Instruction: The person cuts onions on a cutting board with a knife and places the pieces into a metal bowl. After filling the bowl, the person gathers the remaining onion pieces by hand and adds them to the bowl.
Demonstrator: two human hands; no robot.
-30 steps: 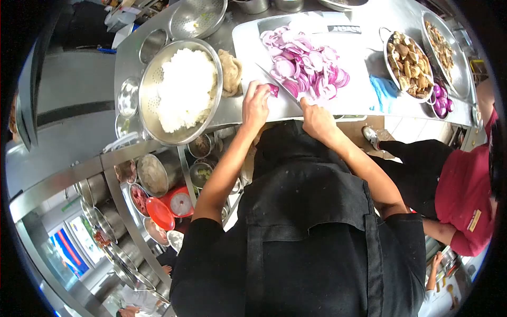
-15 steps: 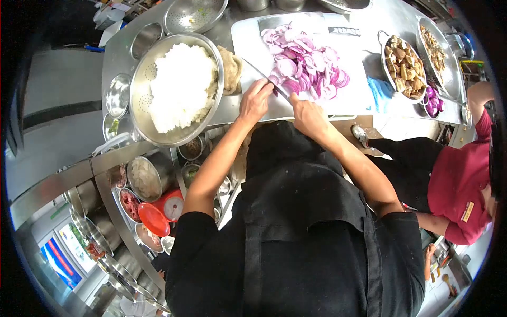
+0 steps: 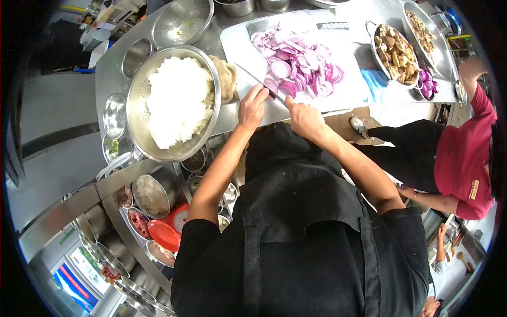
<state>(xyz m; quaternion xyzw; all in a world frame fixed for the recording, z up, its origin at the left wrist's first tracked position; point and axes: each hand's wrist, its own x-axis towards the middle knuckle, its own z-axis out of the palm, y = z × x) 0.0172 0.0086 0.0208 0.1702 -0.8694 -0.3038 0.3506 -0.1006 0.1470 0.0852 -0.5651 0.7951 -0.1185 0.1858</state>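
Right at the near edge of the white cutting board (image 3: 346, 87), the person in the black apron has both hands down. The right hand (image 3: 303, 117) is clenched around the handle of a knife (image 3: 257, 82), whose long blade runs away from that edge, slanting toward the board's left side with its tip close to the left rim. The left hand (image 3: 252, 107) sits just beside the blade at the board's near left corner, fingers (image 3: 259, 93) curled downward and pressing. Whether they pin anything under them I cannot tell, because the hand covers that spot.

Just past the blade, across the middle of the board, lies a loose heap of purple onion slices (image 3: 296, 61). At the board's far edge rests 1 cleaver (image 3: 274, 24), lying flat.

Left of the board, a brown lump (image 3: 226, 79) touches a big steel colander (image 3: 138, 84) heaped with white rice (image 3: 177, 98). Beyond that, off the board's far left corner, stands 1 empty perforated bowl (image 3: 182, 21).

Right of the board a blue cloth (image 3: 374, 78) lies just beside its edge, then a pan of brown chunks (image 3: 395, 53), and near that a small bowl of whole purple onions (image 3: 426, 87). A co-worker in a red shirt (image 3: 465, 158) stands off the board's near right corner, well apart from the cutting hands.
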